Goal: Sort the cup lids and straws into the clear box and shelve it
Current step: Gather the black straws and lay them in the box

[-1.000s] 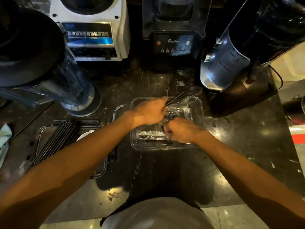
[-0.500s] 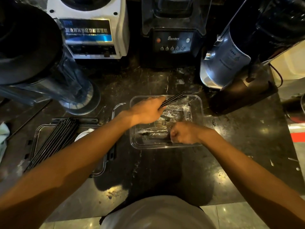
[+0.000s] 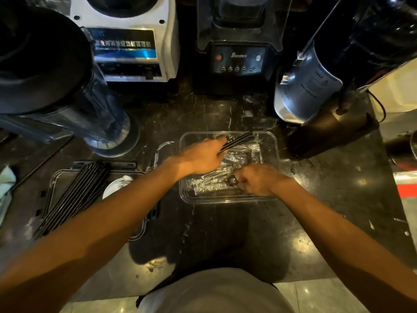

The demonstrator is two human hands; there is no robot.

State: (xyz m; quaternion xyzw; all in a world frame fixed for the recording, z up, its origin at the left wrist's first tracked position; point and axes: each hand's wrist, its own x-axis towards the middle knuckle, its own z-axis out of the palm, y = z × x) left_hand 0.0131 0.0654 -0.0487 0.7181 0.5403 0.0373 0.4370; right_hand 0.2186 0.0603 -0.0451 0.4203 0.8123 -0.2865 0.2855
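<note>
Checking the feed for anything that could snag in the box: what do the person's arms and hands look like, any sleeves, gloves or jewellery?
Both forearms are bare up to the frame edge, with no sleeves showing. The left hand and right hand wear no gloves, and no watch, bracelet or ring is visible. A light-coloured garment covers the torso at the bottom of the view.

Dark marble counter (image 3: 327, 199) holds blenders (image 3: 239, 55); pale glossy floor tiles (image 3: 316, 297) below.

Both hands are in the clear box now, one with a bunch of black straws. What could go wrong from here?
1. The black straws in the left hand stick out over the clear box far rim; they may catch or spill out.
2. The right hand presses crinkled wrapped items, which could crush.
3. More straws on the tray remain unsorted.
</note>
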